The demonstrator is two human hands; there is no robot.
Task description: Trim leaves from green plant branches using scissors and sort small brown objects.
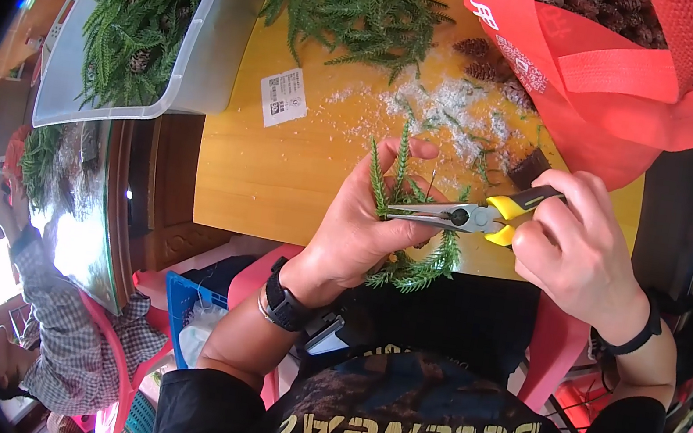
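Observation:
My left hand (349, 230) is closed around a green artificial pine sprig (416, 275), whose needled twigs stick out above and below the fingers. In my right hand (581, 249) are long-nose pliers (477, 219) with yellow and black handles. The pliers' jaws point left and lie across the sprig, close to my left fingers. Whether they pinch a wire there is hard to make out. White flakes (450, 111) are scattered over the wooden table (258, 182) beyond my hands. A small dark brown block (530, 167) lies just past the pliers.
A pile of pine sprigs (357, 14) lies at the far side, near a white printed label (283, 97). To the left, a translucent bin (202, 46) holds more greenery. A red bag (636, 107) of pine cones stands at right. Another person (74, 329) sits at left.

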